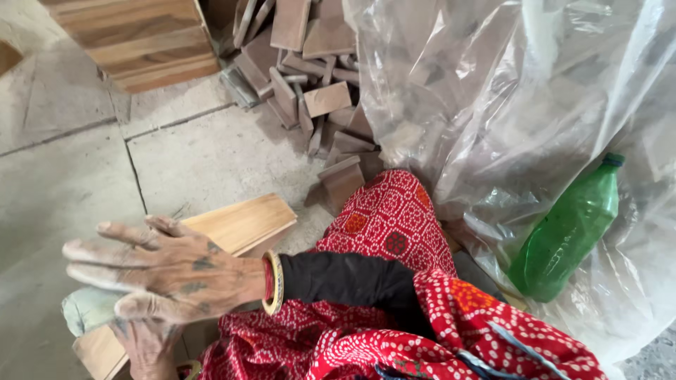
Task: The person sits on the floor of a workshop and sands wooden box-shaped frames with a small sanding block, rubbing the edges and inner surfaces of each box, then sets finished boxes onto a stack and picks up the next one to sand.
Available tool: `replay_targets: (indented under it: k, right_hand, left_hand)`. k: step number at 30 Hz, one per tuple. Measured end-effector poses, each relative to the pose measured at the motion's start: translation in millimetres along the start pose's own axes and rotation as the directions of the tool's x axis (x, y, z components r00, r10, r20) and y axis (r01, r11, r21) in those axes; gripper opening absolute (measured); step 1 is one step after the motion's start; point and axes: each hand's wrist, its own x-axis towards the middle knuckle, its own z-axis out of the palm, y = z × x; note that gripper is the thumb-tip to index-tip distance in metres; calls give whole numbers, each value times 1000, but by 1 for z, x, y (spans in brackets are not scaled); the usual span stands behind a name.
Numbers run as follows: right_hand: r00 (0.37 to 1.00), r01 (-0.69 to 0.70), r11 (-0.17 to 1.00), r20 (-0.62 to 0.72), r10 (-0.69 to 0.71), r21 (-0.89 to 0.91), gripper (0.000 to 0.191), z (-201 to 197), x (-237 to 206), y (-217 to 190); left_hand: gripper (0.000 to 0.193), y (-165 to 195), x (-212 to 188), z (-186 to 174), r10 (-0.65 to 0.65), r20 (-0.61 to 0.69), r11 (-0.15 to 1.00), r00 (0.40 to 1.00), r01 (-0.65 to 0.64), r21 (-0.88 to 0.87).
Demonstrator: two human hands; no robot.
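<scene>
My right hand (165, 271) is spread flat, fingers extended and slightly apart, pointing toward the left of the view; it grips nothing. It lies over a light wooden board (243, 224) that rests on the concrete floor (63, 176). A bangle (273, 283) sits at the wrist, against a black sleeve (348, 281).

My left hand (148, 346) shows only in part beneath the right one, at the lower edge. It lies on the near end of the board, beside a grey-green cloth pad (88, 309); whether it grips, I cannot tell.

Red patterned cloth (391, 218) covers my knee, just right of the board. A pile of small wooden offcuts (310, 84) lies beyond it. A clear plastic sack (493, 91) stands at right, a green plastic bottle (567, 229) leaning against it. Stacked planks (141, 39) occupy the top left.
</scene>
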Motion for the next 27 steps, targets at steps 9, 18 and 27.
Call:
replay_targets:
  k: [9, 18, 27]
  right_hand:
    - [946, -320, 947, 65, 318, 25, 48, 111, -133, 153]
    - [588, -402, -478, 620, 519, 781, 73, 183, -160, 100]
    - [571, -153, -197, 250, 782, 968, 29, 106, -124, 138]
  left_hand:
    - [89, -4, 8, -67, -361, -19, 777, 932, 289, -559]
    - [84, 11, -23, -82, -391, -175, 857, 904, 287, -428]
    - [93, 10, -32, -63, -412, -176, 894, 894, 360, -266]
